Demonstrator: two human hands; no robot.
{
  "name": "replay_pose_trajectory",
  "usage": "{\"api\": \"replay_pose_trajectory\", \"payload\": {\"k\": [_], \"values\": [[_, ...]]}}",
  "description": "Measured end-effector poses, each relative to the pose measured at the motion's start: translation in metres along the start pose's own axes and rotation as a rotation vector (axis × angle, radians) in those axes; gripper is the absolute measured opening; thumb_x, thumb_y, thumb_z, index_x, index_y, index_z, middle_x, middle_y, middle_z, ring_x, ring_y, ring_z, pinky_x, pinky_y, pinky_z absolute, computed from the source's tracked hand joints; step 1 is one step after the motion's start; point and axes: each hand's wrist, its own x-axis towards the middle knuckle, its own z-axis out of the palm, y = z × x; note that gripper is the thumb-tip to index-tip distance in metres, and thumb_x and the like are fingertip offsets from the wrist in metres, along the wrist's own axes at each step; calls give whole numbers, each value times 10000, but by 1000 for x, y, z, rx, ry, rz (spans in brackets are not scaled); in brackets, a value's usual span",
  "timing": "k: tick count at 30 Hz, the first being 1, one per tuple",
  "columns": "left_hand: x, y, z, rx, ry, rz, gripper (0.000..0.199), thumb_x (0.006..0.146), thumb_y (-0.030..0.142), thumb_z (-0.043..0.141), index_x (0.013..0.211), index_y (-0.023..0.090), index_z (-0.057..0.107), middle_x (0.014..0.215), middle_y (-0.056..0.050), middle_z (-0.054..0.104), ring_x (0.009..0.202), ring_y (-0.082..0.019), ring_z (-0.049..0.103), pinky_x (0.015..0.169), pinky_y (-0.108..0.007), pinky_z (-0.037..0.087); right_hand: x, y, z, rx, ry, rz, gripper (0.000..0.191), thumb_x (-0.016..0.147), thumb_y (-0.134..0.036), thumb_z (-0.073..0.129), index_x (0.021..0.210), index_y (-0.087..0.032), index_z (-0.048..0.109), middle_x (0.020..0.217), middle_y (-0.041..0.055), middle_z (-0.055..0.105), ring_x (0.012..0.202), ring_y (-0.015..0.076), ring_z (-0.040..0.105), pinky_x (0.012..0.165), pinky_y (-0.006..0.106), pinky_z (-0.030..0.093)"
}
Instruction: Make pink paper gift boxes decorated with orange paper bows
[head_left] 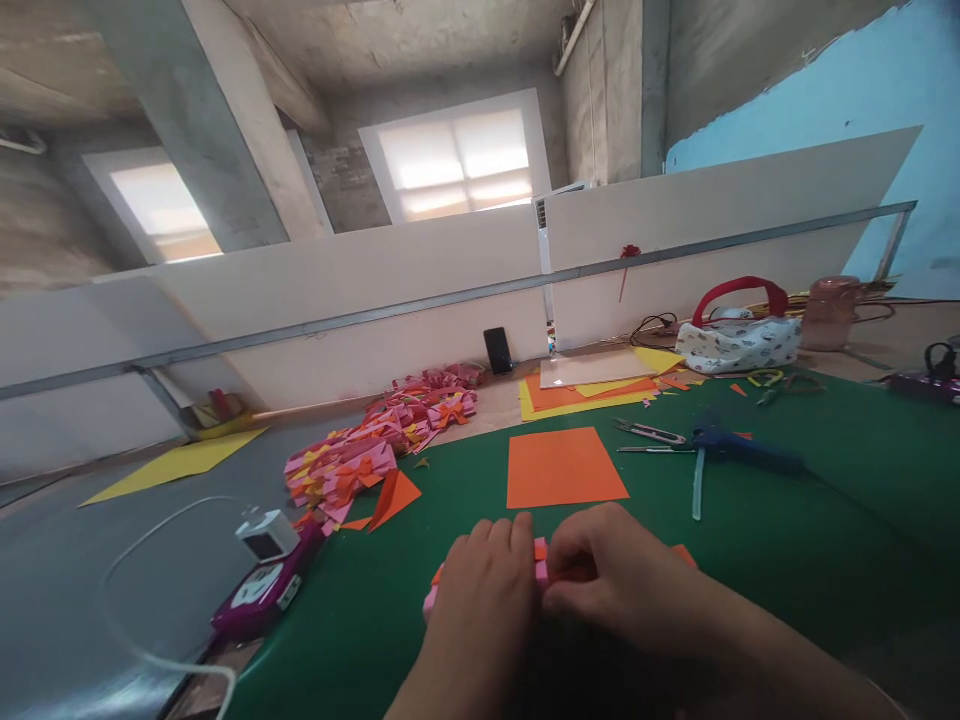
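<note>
Near the front of the green mat, my left hand lies over a pink and orange paper piece, its fingers bent together around it. My right hand is closed in a pinch at the right end of that piece. What the right fingertips hold is too hidden to name. An orange sheet lies flat just beyond both hands. Part of another orange paper shows behind the right wrist.
A blue glue gun and snips lie right of the sheet. Folded pink paper pieces are heaped at left, beyond a purple power strip. A phone and a white bag stand at the back.
</note>
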Motion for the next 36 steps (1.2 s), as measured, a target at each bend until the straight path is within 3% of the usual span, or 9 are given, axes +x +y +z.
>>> {"api": "replay_pose_trajectory", "payload": {"k": [4,9,13,16,20,27,32,36], "values": [[-3,1,-3,-50,95,31,309,771,53,405,1009,140,583,909,-86,642,826,-231,588,694,-359,464,-1,-1,-1,2,27,-64,192,686,-216,579,524,-139,508,507,-56,371,519,66,354,452,182,240],[-16,-9,2,-315,514,248,205,671,147,637,860,195,573,946,-48,622,891,-207,565,758,-330,447,-5,6,-7,18,48,-129,227,714,-273,622,549,-144,537,535,-54,408,539,67,381,457,166,261],[-24,-10,8,-420,716,295,97,764,123,601,743,210,565,802,3,615,815,-156,551,723,-286,410,-8,11,-7,-143,99,-283,243,721,-206,626,513,-144,515,543,-49,457,542,62,403,493,184,269],[-25,-7,10,-473,757,258,126,805,130,564,702,202,566,752,7,605,779,-146,538,710,-289,385,-8,12,-3,-245,174,-333,225,691,-136,619,490,-145,518,533,-49,465,526,60,398,501,200,261],[-23,-4,9,-490,790,255,169,807,97,544,668,192,556,732,7,601,761,-140,532,725,-298,372,-10,10,-1,-160,257,-261,147,628,-27,593,575,-163,591,578,-42,536,559,69,479,496,182,301],[-22,-9,3,-450,792,259,132,753,103,624,686,204,570,721,21,612,761,-142,550,716,-287,386,-9,5,0,179,252,-123,35,656,-157,675,637,-185,682,777,17,544,759,135,548,540,172,447],[-21,-11,2,-405,786,237,137,752,117,625,663,205,570,694,26,610,713,-136,555,677,-279,399,-4,2,3,173,295,-24,28,647,-175,690,637,-192,710,664,-3,542,666,121,539,546,195,425],[-20,-9,3,-465,776,174,142,781,165,601,646,204,586,698,13,609,704,-144,554,673,-293,403,0,1,2,144,286,-52,13,623,-170,699,610,-171,695,646,-11,544,613,99,523,519,185,397]]}}
